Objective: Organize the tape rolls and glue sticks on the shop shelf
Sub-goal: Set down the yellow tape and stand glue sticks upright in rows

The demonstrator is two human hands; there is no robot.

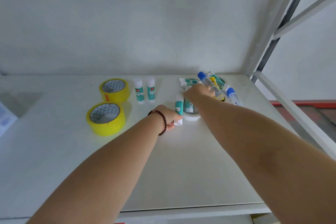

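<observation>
**Glue Stick Sorting: Hand Positions and Pile Layout**

The left hand (168, 117) grips 1 teal glue stick (178, 110), its long axis roughly upright, tilted slightly. 2 sorted glue sticks (144, 90) stand upright to the left and beyond it, so the left hand is the nearer one for placing the stick beside them. The right hand (199, 92) reaches into the mixed pile (214, 85) of glue sticks; its grip cannot be determined. A white tape roll (191, 117) lies flat with sticks resting in its core. 2 yellow tape rolls (110, 107) lie flat at the left of the shelf (190, 169).
</observation>
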